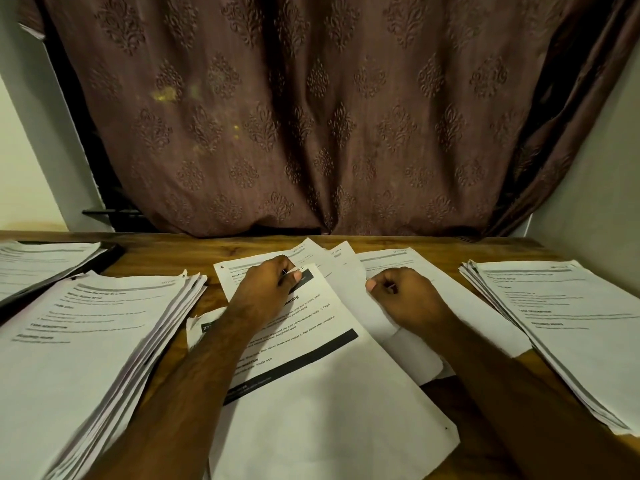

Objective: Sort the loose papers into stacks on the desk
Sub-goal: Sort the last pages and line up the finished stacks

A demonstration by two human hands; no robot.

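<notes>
Loose printed sheets (325, 372) lie overlapping on the middle of the wooden desk (162, 258). On top is a sheet with black bars (311, 341). My left hand (266, 289) sits at that sheet's upper edge, fingers curled and thumb pressed against them, pinching the paper. My right hand (405, 296) is curled too, its thumb at the left edge of a plain white sheet (467, 306), which it pinches. A thick stack (93, 327) lies to the left, and a second stack (568, 317) to the right. What the fingertips hold underneath is hidden.
A third pile (38, 261) sits at the far left on a dark flat object (110, 252). A brown patterned curtain (311, 116) hangs right behind the desk, with walls on both sides. Bare wood shows along the back edge and at the front right.
</notes>
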